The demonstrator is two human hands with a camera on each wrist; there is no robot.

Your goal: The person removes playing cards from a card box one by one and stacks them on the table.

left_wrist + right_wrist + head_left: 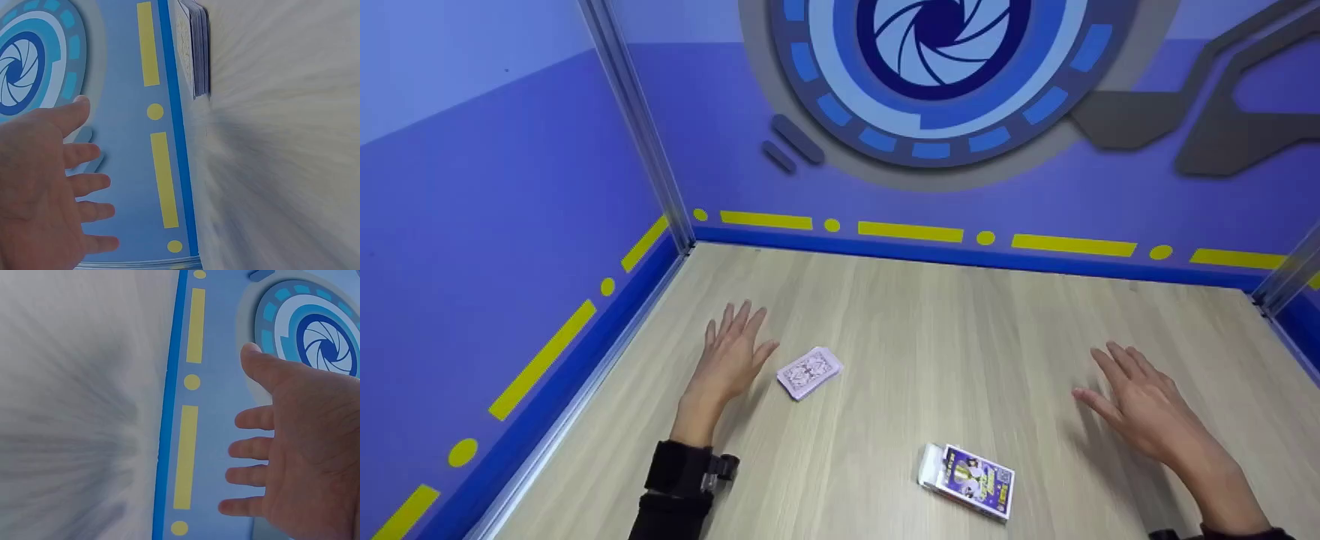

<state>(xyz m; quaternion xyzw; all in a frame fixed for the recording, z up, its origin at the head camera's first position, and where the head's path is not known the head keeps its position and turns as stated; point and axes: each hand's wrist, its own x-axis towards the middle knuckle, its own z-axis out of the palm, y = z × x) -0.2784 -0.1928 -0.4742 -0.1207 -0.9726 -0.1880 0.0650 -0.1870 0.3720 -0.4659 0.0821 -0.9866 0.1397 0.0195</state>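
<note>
A deck of playing cards (809, 373), patterned back upward, lies in a slightly uneven stack on the table. Just left of it is my left hand (729, 358), fingers spread and holding nothing. The left wrist view shows the deck's edge (199, 50) beyond the thumb, apart from the hand (50, 185). A purple and white card box (976, 480) rests nearer the front, its white flap end toward the left. To the right of the box, my right hand (1144, 405) hovers above the table with fingers extended and nothing in its grasp; its palm (309, 450) shows in the right wrist view.
The light wood table (900, 330) is bounded by a blue back wall (720, 150) with yellow marks and a round printed emblem. A left side wall (510, 247) meets it at a metal corner post (641, 127).
</note>
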